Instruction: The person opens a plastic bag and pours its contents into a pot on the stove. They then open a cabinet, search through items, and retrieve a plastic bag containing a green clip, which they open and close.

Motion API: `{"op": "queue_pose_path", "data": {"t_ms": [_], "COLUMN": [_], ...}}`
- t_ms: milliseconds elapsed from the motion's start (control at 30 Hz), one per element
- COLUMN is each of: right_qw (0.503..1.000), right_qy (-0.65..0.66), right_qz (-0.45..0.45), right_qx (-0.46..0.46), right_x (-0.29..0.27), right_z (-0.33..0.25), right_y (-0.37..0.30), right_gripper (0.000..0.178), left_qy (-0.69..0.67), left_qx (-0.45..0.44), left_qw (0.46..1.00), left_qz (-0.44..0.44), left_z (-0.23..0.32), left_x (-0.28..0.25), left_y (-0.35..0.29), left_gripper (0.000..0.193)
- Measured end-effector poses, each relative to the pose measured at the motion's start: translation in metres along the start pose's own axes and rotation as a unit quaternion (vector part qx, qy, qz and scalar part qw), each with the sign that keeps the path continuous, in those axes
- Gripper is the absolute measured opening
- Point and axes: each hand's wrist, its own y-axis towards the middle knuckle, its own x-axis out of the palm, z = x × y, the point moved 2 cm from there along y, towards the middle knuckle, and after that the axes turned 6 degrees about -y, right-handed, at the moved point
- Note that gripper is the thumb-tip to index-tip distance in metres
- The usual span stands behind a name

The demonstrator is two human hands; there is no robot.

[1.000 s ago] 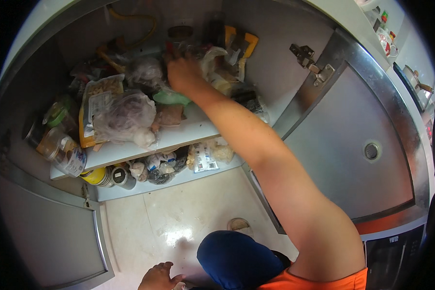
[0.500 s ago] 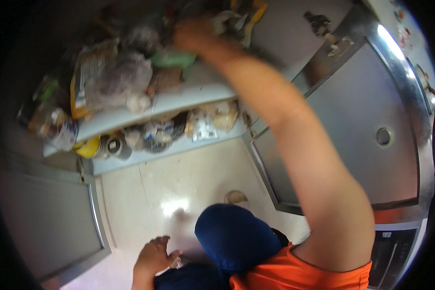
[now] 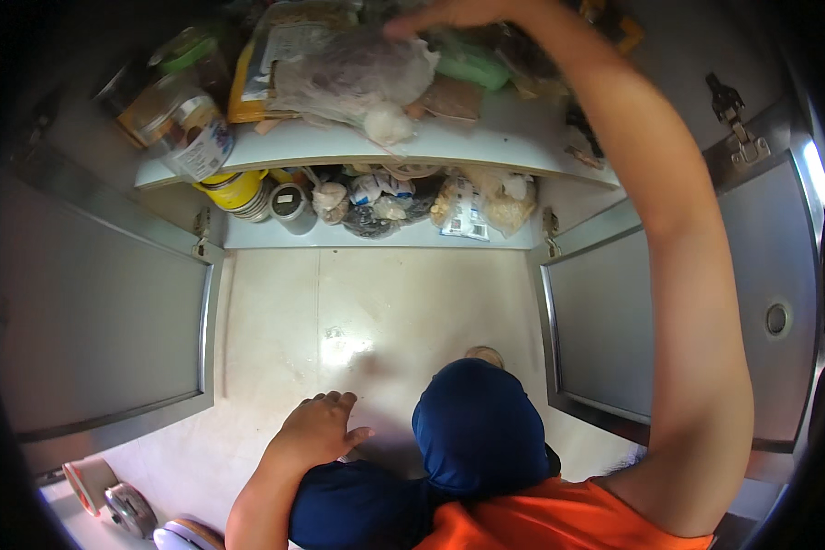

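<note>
On the upper shelf (image 3: 522, 142), my right hand (image 3: 454, 13) reaches in at the top edge of the view. Its fingers stretch leftward over a cloudy plastic bag (image 3: 362, 78) with purplish contents. Whether the fingertips touch the bag I cannot tell. Just right of it lies a green plastic bag (image 3: 472, 66), below my wrist. Low in the view, my left hand (image 3: 319, 429) hangs over my bent, dark-blue-clad knee, fingers apart and thumb out. A small pale thing shows under that thumb, too little of it to name.
Clear jars (image 3: 197, 147) and a yellow packet (image 3: 246, 87) crowd the upper shelf's left. Below, the lower shelf (image 3: 376, 241) carries a yellow tub (image 3: 234, 191), a dark-lidded jar (image 3: 293, 209) and several bags. Cabinet doors stand swung out at left (image 3: 101, 302) and right (image 3: 605, 321).
The view has swung left, so the shelves sit more squarely in it. My right hand has come from deeper among the bags to above the cloudy bag. My left hand stays by the knee.
</note>
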Motion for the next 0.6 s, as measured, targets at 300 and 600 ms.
{"op": "queue_pose_path", "data": {"t_ms": [300, 600], "right_qw": [0.981, 0.891], "right_qy": [-0.016, 0.409], "right_qz": [-0.184, -0.056], "right_qx": [-0.068, 0.187], "right_x": [0.028, 0.015], "right_z": [-0.057, 0.128], "right_y": [0.032, 0.009], "right_gripper": [0.06, 0.035], "left_qy": [-0.011, -0.008], "left_qx": [-0.027, 0.005], "left_qw": [0.999, 1.0], "left_qz": [0.017, 0.024], "left_z": [-0.006, -0.006], "left_x": [0.003, 0.0], "left_y": [-0.016, -0.022], "left_gripper": [0.068, 0.059]}}
